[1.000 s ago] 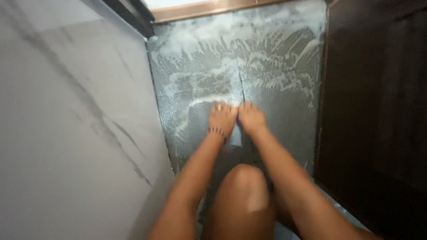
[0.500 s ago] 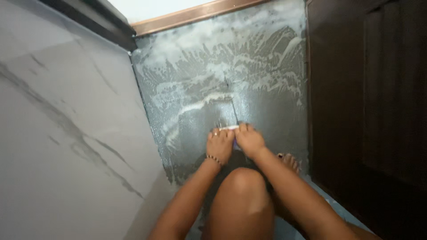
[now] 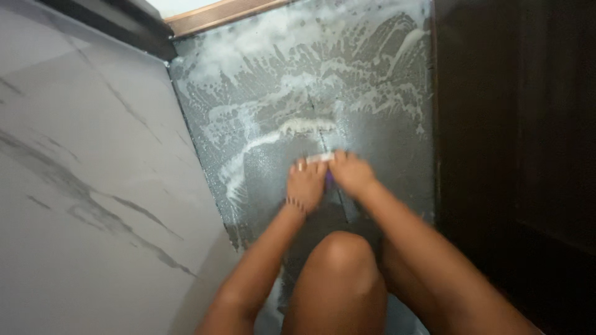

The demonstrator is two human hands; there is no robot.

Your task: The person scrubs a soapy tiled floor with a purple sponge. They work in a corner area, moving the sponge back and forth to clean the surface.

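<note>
hands: left hand (image 3: 305,185) and right hand (image 3: 351,174) together, pressing on a pale brush (image 3: 321,159), probably plastic
floor (image 3: 273,93): grey, gritty, soapy around the brush
wall (image 3: 81,186): smooth marble, beside the floor

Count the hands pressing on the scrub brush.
2. The left hand and the right hand sit side by side on the brush, over the soapy grey floor. No others show.

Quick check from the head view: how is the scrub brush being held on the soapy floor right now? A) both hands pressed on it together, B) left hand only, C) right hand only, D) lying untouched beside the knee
A: the left hand and the right hand sit side by side on the pale brush, pressing it onto the dark floor streaked with white suds.
</note>
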